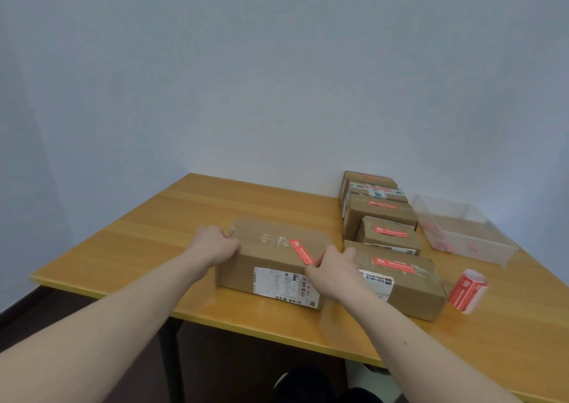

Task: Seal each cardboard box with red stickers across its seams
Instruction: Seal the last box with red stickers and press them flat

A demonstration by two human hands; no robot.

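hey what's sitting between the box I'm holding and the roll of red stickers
In the head view, another cardboard box with a red sticker on top lies between the held box and the sticker roll.

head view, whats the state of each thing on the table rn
front box: closed, red sticker on top, gripped at both ends
left hand: grips box's left end
right hand: grips box's right end
right boxes: closed, stickered
sticker roll: lying sideways
clear bin: open, red bits inside
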